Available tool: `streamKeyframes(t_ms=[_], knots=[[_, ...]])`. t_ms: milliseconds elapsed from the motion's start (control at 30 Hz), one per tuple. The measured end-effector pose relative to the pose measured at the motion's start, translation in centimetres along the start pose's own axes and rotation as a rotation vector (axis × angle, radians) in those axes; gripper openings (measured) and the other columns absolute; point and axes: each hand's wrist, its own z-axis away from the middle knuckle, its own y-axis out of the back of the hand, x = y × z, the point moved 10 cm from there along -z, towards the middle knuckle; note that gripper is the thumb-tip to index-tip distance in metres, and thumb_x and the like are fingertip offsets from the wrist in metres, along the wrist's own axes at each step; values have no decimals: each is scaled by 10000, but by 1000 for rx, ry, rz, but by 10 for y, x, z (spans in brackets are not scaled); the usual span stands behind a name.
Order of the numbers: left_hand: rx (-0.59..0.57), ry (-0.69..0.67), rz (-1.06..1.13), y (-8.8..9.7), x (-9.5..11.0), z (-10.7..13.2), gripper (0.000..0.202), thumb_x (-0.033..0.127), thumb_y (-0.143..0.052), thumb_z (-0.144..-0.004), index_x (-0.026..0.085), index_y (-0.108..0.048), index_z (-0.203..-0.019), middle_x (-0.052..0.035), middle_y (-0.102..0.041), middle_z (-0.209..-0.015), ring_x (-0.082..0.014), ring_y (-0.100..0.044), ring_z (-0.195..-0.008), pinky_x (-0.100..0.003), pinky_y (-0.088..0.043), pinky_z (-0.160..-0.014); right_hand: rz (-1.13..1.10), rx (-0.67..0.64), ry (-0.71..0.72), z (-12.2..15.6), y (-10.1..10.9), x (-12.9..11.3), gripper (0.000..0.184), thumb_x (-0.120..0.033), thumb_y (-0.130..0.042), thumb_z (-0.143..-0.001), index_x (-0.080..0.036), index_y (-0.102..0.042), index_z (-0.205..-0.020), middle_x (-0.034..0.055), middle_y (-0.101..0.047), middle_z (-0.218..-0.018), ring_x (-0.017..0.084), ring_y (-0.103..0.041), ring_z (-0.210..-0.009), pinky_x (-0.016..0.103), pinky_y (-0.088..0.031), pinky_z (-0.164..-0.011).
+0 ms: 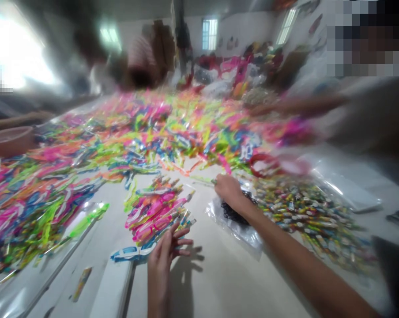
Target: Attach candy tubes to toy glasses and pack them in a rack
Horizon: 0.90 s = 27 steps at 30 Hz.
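My left hand [169, 247] is over the table with its fingers spread apart. Beside it lies a blue and white plastic piece [125, 254], shaped like toy glasses; whether the hand touches it I cannot tell. Just beyond is a stacked bunch of bright pink plastic pieces [153, 216], with patterned stick ends showing among them. My right hand [229, 191] reaches forward, fingers pinched together at the end of a thin pale-green piece [201, 179] on the table. Under my right wrist, black loops [234, 213] lie on a clear plastic bag [250, 238].
A large heap of neon plastic pieces [120, 128] spreads across the table. Patterned short sticks [295, 207] are piled at right near a red ring [264, 164]. A pink basin [9, 141] stands at left. A co-worker's arm [305, 106] reaches in from the right.
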Motion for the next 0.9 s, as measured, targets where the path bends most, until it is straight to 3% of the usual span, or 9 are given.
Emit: streamKeyframes(t_ms=[67,200,267,333,433,533,667,767,900], knots=[[-69,-5,12,-17,5,5,550,531,-769,-889,117,-756,-1251,-192,-800,-1118,-265,-784,-832,-306,-616,-603,-12,71,102,32,10,-15,226,-137,-561,-990,-105,-682,-1178,125,-744,-953,228,-717,-856,321,-519,-750],[-165,29,80,-47,11,21,579,552,-782,-874,152,-739,-1291,-165,-793,-1106,-259,-776,-829,-282,-596,-562,-106,202,433,122,27,-58,301,-119,-539,-929,-151,-665,-1200,91,-758,-993,231,-723,-907,313,-509,-760],[-118,21,84,-46,12,31,536,526,-820,-853,167,-759,-1246,-135,-793,-1106,-250,-773,-898,-272,-614,-642,-303,453,744,182,56,-80,320,-110,-486,-960,-117,-634,-1244,112,-757,-1017,245,-719,-899,335,-529,-754],[-47,-9,48,-39,13,41,428,476,-851,-843,165,-793,-1130,-101,-799,-1053,-223,-765,-934,-256,-615,-753,-532,430,827,211,65,-81,381,-100,-476,-977,-132,-587,-1340,102,-745,-1071,228,-714,-922,324,-551,-777],[-23,-68,42,-34,16,53,268,396,-850,-866,169,-792,-995,-62,-797,-929,-190,-755,-867,-266,-607,-807,-881,92,504,204,44,-59,394,-221,-584,-1017,-262,-549,-1407,34,-719,-1084,160,-704,-873,242,-561,-732],[-59,-123,104,-34,21,61,253,420,-740,-962,198,-775,-1075,-91,-795,-1048,-236,-751,-990,-334,-611,-864,-1032,-94,165,202,22,-33,287,-371,-632,-1024,-303,-568,-1295,19,-689,-1109,147,-692,-890,216,-553,-700],[-109,-207,51,-33,22,68,267,435,-723,-975,210,-798,-1097,-101,-709,-1243,-223,-696,-1092,-295,-581,-920,-1037,-189,120,209,20,-33,172,-410,-641,-1010,-289,-636,-1132,10,-677,-1061,182,-660,-1030,242,-549,-810],[-188,-302,52,-38,26,73,161,264,-779,-943,251,-774,-1104,-39,-676,-1091,-141,-672,-961,-216,-564,-867,-1093,-191,90,211,22,-34,165,-397,-658,-998,-288,-682,-1119,13,-698,-1015,176,-671,-941,210,-504,-617],[-277,-427,106,-48,40,82,198,93,-790,-895,248,-706,-984,1,-626,-960,-124,-644,-950,-201,-563,-878,-1131,-88,113,212,31,-32,149,-383,-710,-964,-298,-724,-1085,8,-714,-979,139,-642,-716,205,-432,-467]])
